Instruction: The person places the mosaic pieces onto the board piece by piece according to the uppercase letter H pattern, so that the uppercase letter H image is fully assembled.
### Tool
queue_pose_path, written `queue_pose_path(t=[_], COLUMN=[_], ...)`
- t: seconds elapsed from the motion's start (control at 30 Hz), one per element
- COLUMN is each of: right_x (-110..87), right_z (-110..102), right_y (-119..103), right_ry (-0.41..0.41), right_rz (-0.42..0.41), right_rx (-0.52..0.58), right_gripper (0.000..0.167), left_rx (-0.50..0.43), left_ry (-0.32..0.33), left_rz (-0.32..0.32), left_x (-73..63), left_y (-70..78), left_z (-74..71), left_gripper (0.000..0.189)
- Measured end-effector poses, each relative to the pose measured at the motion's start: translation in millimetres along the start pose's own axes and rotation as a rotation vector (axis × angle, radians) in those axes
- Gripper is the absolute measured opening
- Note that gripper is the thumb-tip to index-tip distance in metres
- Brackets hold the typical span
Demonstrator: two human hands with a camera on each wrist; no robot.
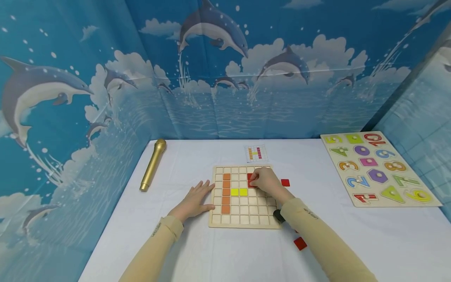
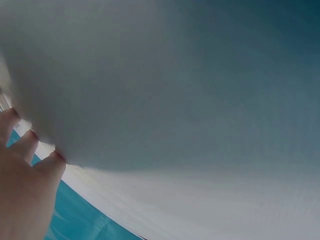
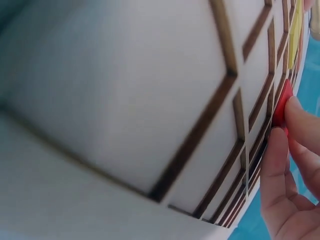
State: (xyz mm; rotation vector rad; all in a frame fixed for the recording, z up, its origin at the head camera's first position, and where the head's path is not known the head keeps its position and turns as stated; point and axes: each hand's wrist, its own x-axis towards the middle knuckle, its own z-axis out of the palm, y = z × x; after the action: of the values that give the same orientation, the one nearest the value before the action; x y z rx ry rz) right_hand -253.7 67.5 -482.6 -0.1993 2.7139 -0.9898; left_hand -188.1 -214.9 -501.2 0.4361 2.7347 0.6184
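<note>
A wooden grid board [image 1: 253,220] lies on the white table. A column of orange tiles [image 1: 226,192] and two yellow tiles [image 1: 239,192] sit in its cells. My right hand [image 1: 267,181] is over the upper right of the grid, pinching a red tile [image 3: 281,109] between thumb and fingers at the board's surface. Red also shows beside the fingertips in the head view, partly covered by them. With fingers spread, my left hand [image 1: 192,201] rests at the board's left edge, its fingertips and thumb touching the rim. In the left wrist view, only part of this hand [image 2: 30,182] appears.
A small pattern card [image 1: 256,153] lies behind the board. Loose red tiles lie on the right, one [image 1: 285,183] beyond my wrist and another [image 1: 300,243] near my sleeve. A gold microphone [image 1: 153,164] is at left; a number puzzle board [image 1: 378,158] is at far right.
</note>
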Motion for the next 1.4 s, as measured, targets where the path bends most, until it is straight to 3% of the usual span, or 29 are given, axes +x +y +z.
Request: queue_pose_path(t=[0.23,0.5,0.8,0.97,1.4], right_x=[-2.7,-7.7,-12.9,-15.3,-20.8], right_z=[0,-15,-47,-61,-67], right_y=[-7,10,34,49,76], right_ry=[0.028,-0.003,0.019,0.045,0.038], right_rz=[-0.024,-0.039,0.062,0.070,0.157], right_rx=[-0.051,0.036,0.083,0.068,0.096], right_gripper=[0.015,0.012,0.020,0.025,0.031], left_rx=[0.002,0.004,0.002,-0.002,-0.001], left_ry=[0.012,-0.003,-0.010,0.001,0.000], left_rz=[-0.010,0.002,-0.004,0.003,0.011], left_x=[1.5,3.0,3.4,0.8,1.0], left_y=[0.2,-0.2,-2.7,-1.6,-3.4], left_z=[-0.2,1.2,2.9,-0.1,1.2], left_gripper=[0.080,0.081,0.081,0.080,0.081])
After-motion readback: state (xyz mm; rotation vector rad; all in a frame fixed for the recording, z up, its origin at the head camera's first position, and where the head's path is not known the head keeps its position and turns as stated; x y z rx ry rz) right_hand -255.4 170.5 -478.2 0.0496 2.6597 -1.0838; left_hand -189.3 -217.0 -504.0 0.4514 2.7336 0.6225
